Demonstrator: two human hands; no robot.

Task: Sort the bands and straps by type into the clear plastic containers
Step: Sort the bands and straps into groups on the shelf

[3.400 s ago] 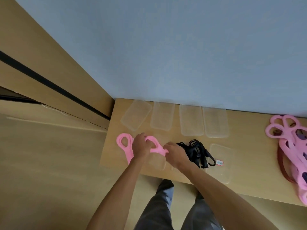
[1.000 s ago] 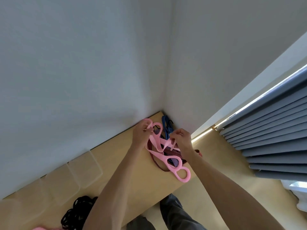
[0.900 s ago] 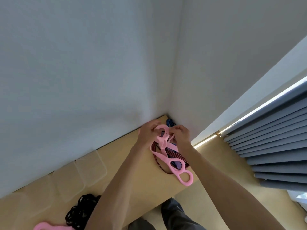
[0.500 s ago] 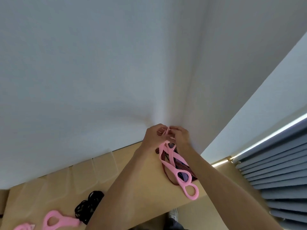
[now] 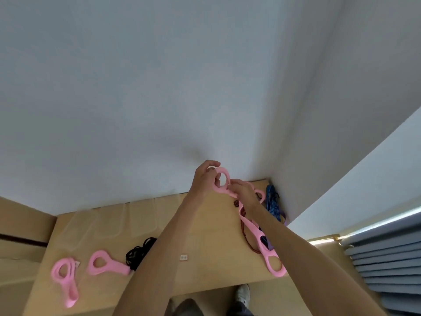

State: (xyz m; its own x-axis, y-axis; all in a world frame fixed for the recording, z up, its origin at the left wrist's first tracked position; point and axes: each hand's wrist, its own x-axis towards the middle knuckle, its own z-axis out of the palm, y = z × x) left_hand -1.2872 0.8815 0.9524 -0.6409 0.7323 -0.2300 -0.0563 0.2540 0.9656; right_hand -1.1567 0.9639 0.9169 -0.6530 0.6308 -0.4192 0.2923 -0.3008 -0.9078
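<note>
Pink band (image 5: 257,231) is what you've got going on in the head view: a long strip with loop holes, lifted at its top end over the far right part of the wooden table (image 5: 205,236). Your left hand (image 5: 205,179) has its fingers curled round the top loop, and your right hand (image 5: 243,192) pinches the strip just below that loop, so both hands are gripping it. The rest of the band trails down toward the table's near right edge, with its last loop at that edge.

Under and beside it there's a dark red strap (image 5: 247,238), and a blue strap (image 5: 272,204) is bunched in the corner by the wall. On the left of the table you've got two more pink bands (image 5: 66,277) (image 5: 103,264) lying flat, with a pile of black bands (image 5: 139,252) just to their right. The clear plastic containers (image 5: 109,222) sit in a row along the wall side of the table. A small white tag (image 5: 183,257) lies mid-table.
</note>
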